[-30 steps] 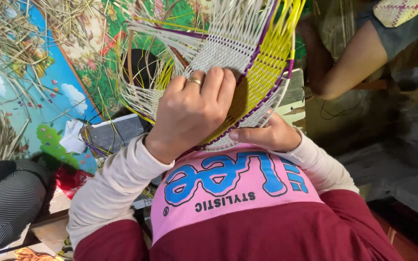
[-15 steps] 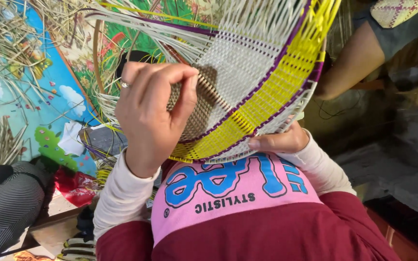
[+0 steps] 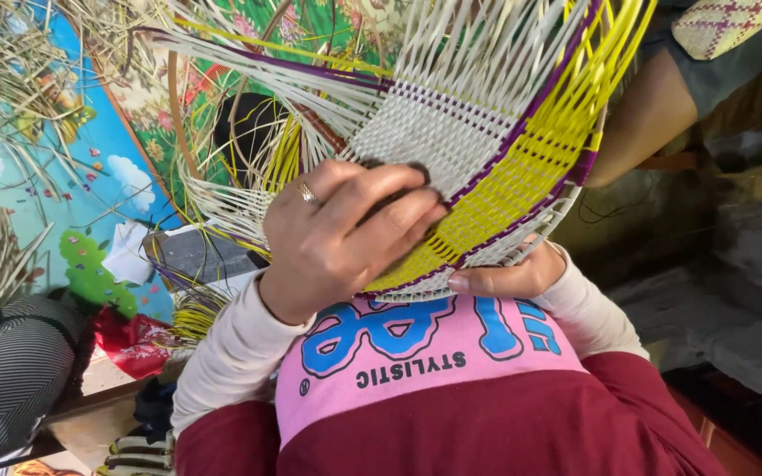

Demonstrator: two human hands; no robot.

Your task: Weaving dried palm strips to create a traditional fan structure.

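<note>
Head view: you are weaving the half-made basket (image 3: pixel 478 159), which is sitting on your lap against your chest. Your left hand (image 3: pixel 341 238) is pressing down on the yellow band, fingers curled over a dark tool. Your right hand (image 3: pixel 509 278) is gripping the near rim from below. Next, I judge, the strands need packing tight.
</note>
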